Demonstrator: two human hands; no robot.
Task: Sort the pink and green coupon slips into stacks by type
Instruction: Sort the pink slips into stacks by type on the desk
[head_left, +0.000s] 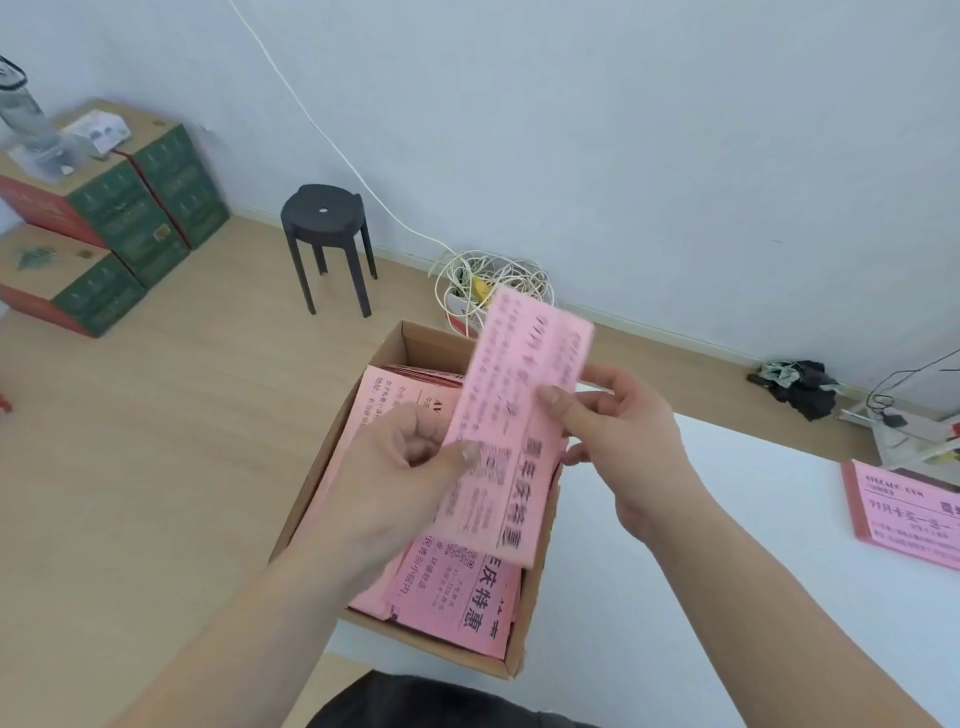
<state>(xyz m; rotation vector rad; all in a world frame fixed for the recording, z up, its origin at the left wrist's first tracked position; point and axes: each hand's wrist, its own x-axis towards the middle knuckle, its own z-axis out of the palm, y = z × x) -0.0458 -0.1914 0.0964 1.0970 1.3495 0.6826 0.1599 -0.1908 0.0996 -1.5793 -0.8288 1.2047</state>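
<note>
A few pink coupon slips (514, 400), printed in black, are held up over an open cardboard box (524, 623). My left hand (395, 467) pinches their lower left edge. My right hand (618, 421) grips the right edge with thumb on top. The box holds many more pink slips (447, 587) lying flat in loose piles. A separate stack of pink slips (904, 514) lies on the white table (701, 571) at the far right. No green slips are visible.
A black stool (327, 234) stands on the wooden floor beyond the box. Green and red cartons (104, 218) are stacked at the left. A coil of white cable (488, 280) lies by the wall, dark cloth (800, 384) further right.
</note>
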